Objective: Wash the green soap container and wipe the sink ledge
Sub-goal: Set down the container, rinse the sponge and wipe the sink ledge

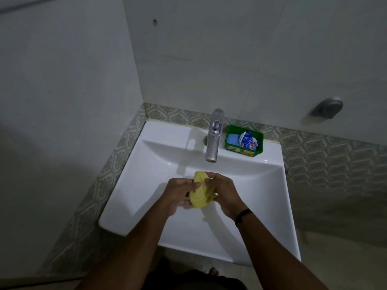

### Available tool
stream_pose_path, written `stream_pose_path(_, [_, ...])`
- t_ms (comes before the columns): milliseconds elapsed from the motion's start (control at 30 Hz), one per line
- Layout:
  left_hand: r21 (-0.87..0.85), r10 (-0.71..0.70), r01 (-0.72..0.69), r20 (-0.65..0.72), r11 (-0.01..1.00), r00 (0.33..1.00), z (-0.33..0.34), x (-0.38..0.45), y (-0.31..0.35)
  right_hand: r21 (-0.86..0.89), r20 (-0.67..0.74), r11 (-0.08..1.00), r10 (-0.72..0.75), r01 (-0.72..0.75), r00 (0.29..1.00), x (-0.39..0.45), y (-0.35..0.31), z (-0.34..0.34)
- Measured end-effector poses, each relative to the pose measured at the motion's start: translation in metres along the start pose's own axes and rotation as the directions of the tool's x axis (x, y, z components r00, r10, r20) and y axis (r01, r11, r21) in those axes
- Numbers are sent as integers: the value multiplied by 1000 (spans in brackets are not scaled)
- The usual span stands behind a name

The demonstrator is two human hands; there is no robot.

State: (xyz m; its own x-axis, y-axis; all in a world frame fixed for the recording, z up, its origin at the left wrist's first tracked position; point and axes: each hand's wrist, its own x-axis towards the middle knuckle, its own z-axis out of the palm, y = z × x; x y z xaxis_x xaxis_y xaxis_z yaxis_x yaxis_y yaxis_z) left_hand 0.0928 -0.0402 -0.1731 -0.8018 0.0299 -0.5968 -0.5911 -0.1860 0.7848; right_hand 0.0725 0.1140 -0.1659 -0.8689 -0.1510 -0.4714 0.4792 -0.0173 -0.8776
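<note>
While hands (182, 195) wring cloth (201, 193), green container (244, 151) with blue packets (248, 141)

**No legible text from my feed**

I see printing in two places, and I cannot read either. The green soap container (244, 141), on the far ledge just right of the tap, carries a yellowish label band along its near wall; the marks there are too small and blurred to make out. Inside it, a crumpled blue and white sachet (248, 141) shows red lettering, but the creases and dim light leave it unreadable.
</note>
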Motion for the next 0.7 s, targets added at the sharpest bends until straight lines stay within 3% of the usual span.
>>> stream_pose_path(100, [-14,5,-6,-15,1000,1000,-6,-1,5,46,-73,998,-32,35,997,0,-2,-6])
stream_pose_path(233, [-81,-43,59,190,995,981,-11,-7,15,25,118,1000,-1,-2,993,-3,-6,-9])
stream_pose_path(300, [-117,-34,63,231,991,972,-11,-8,17,9,163,999,-33,32,986,-4,-7,-7])
stream_pose_path(400, [-174,-30,67,208,982,978,-13,-7,21,-9,49,993,-115,115,992,-4,-13,-7])
stream_pose_path(533, [-183,-79,119,209,976,975,-14,-11,32,-99,33,977,-187,190,982,-4,-28,-2])
stream_pose_path(567, [-191,-76,114,196,975,978,-13,-12,35,-175,-60,955,-252,238,966,-4,-33,2])
stream_pose_path(600, [-188,-53,80,145,979,988,-12,-12,38,-260,-211,921,-347,290,914,-3,-38,6])
stream_pose_path(667, [-76,129,-139,-121,987,984,-12,-5,48,-312,-497,855,-519,415,696,-9,-54,9])
stream_pose_path(700, [80,297,-286,-291,955,909,-15,-2,56,-294,-565,821,-563,490,604,-16,-65,12])
